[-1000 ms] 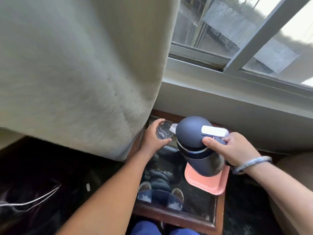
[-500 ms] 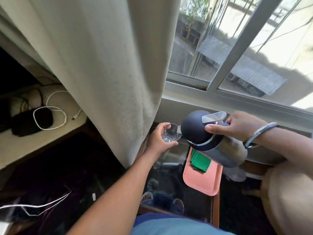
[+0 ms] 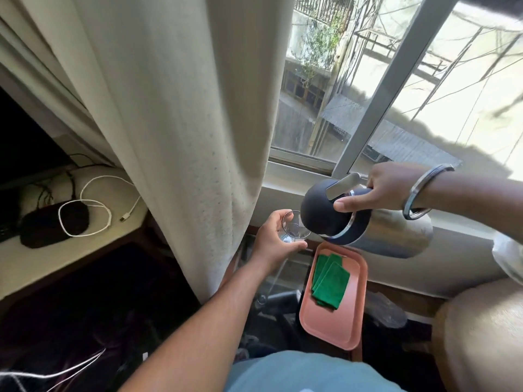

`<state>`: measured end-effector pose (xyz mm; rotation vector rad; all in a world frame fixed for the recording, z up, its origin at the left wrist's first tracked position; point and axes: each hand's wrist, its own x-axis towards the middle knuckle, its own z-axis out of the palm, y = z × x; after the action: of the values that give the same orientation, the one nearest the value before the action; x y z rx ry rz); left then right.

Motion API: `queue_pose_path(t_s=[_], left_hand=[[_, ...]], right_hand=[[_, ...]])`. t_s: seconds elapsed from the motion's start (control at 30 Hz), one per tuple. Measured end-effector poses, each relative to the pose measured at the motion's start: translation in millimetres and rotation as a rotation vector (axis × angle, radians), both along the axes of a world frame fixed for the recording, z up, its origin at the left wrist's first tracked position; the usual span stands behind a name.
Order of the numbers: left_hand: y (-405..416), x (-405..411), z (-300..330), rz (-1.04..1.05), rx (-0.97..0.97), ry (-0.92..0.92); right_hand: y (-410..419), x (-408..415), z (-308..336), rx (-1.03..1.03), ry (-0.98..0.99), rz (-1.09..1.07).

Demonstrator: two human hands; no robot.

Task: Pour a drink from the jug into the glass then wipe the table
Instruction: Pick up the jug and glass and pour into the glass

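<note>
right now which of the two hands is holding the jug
The right hand, wearing the metal bangle, holds the tilted jug; the left hand holds only the glass.

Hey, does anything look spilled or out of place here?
Nothing looks spilled. The jug is tipped on its side over the glass, both held in the air above the tray, which fits pouring.

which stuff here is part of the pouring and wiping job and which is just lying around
Job: jug in right hand; glass in left hand; green cloths on pink tray.
Lying about: white cable, curtain.
</note>
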<state>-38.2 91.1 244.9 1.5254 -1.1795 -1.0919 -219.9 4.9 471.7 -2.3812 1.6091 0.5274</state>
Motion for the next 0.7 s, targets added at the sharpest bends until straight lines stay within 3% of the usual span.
queue_pose_path(t_s=[0.7], left_hand=[[2,-3,20,-0.054,-0.034,-0.056]], right_hand=[[8,18,17,-0.061,0.113,0.067]])
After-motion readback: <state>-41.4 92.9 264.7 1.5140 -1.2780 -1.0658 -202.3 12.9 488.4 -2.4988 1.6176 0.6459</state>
